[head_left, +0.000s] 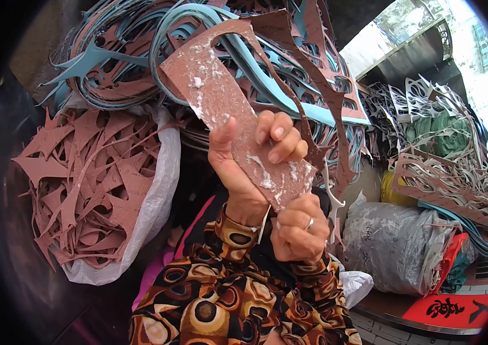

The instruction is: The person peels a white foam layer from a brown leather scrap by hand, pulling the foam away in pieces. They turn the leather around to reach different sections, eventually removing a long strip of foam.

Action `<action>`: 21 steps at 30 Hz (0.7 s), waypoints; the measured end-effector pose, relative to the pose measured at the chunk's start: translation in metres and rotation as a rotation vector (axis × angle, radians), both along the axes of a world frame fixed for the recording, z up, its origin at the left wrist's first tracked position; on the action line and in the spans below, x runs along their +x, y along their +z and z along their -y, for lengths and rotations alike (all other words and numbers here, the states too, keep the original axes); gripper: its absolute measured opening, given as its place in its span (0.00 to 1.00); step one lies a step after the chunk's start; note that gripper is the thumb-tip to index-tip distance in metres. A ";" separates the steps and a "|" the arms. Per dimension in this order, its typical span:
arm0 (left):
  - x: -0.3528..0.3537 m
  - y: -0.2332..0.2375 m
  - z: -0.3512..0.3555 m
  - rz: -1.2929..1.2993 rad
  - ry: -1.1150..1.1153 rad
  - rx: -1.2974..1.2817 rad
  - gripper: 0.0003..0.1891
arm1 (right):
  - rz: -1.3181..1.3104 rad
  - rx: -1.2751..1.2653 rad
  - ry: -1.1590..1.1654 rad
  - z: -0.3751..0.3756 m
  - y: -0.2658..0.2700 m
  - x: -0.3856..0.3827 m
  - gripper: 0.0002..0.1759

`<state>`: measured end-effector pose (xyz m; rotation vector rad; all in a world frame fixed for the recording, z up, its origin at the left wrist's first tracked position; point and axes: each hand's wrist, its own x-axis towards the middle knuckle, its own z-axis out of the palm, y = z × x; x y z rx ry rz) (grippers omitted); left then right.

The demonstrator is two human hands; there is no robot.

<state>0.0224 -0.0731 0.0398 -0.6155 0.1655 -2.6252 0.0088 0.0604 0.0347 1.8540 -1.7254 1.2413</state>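
Both of my hands are closed on one reddish-brown scrap of sheet material (221, 86), held up at a slant with white flaky residue on its face. My left hand (250, 152) wraps around its middle, thumb on the left edge and fingertips curling over the right. At the lower end, my right hand (301, 230), with a ring on one finger, grips it in a fist. A thin curved strip (336, 109) of similar material hangs from the scrap's top right. Behind it lies a heap of blue and brown cut-out sheets (123, 57).
On the left, a white sack (166, 172) bulges with brown offcuts (94, 178). A grey plastic-wrapped bundle (391, 238) lies at right, near a red printed sheet (457, 310). More cut-out scraps (451, 178) and a green bag (445, 135) are piled behind it.
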 end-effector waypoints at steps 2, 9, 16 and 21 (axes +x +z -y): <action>-0.001 0.001 0.006 -0.042 -0.023 0.047 0.20 | -0.023 0.022 0.078 -0.003 -0.006 0.001 0.14; -0.006 0.015 0.003 0.000 0.035 -0.022 0.19 | -0.204 0.020 -0.458 -0.004 0.003 0.006 0.25; -0.009 0.017 0.002 0.018 0.043 0.001 0.19 | -0.155 0.011 -0.482 -0.006 0.008 -0.003 0.21; -0.011 0.015 -0.005 0.084 0.074 0.024 0.20 | 0.012 -0.036 -0.451 -0.008 -0.009 -0.008 0.22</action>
